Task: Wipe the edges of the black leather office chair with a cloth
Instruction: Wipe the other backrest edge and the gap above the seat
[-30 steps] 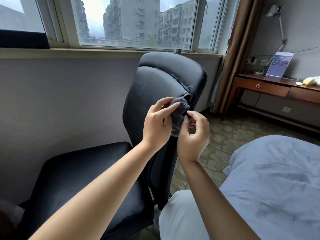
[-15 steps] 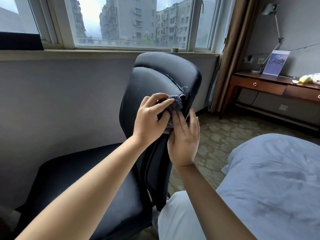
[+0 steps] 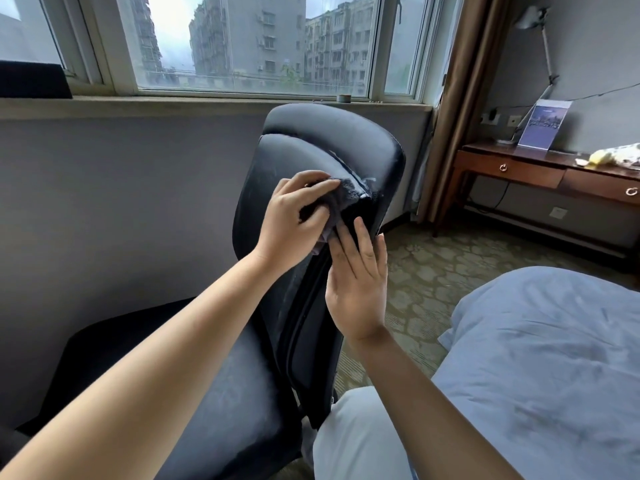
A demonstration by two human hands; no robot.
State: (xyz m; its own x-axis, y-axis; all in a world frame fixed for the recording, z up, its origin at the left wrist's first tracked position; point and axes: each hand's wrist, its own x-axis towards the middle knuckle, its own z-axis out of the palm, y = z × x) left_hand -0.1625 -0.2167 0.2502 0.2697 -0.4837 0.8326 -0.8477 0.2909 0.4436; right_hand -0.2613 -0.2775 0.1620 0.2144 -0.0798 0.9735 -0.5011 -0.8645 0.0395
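Since a second ago my right hand (image 3: 358,282) has let go of the cloth (image 3: 341,202) and flattened out; before, both hands were pinching it. Now the left hand (image 3: 294,220) grips the bunched cloth alone, fingers curled over it, pressing it on the side edge of the chair (image 3: 311,161) backrest, just below the headrest seam. Right hand is released, fingers straight, laid flat against the same edge directly under the left hand, fingertips touching the cloth's lower tail. I read that as bracing the backrest, not wiping. Key relation: the edge to wipe runs as a long, near-vertical line from the cloth down past my right hand toward the seat (image 3: 207,393), and also up and over the headrest above the left hand. Left hand is the nearer one to the unwiped upper edge; the right sits in the downward path and would have to shift if the stroke goes down. Hard to make out: most of the cloth is buried under my left fingers, the far side edge of the backrest is hidden behind it, and the chair base is out of view below my arms.
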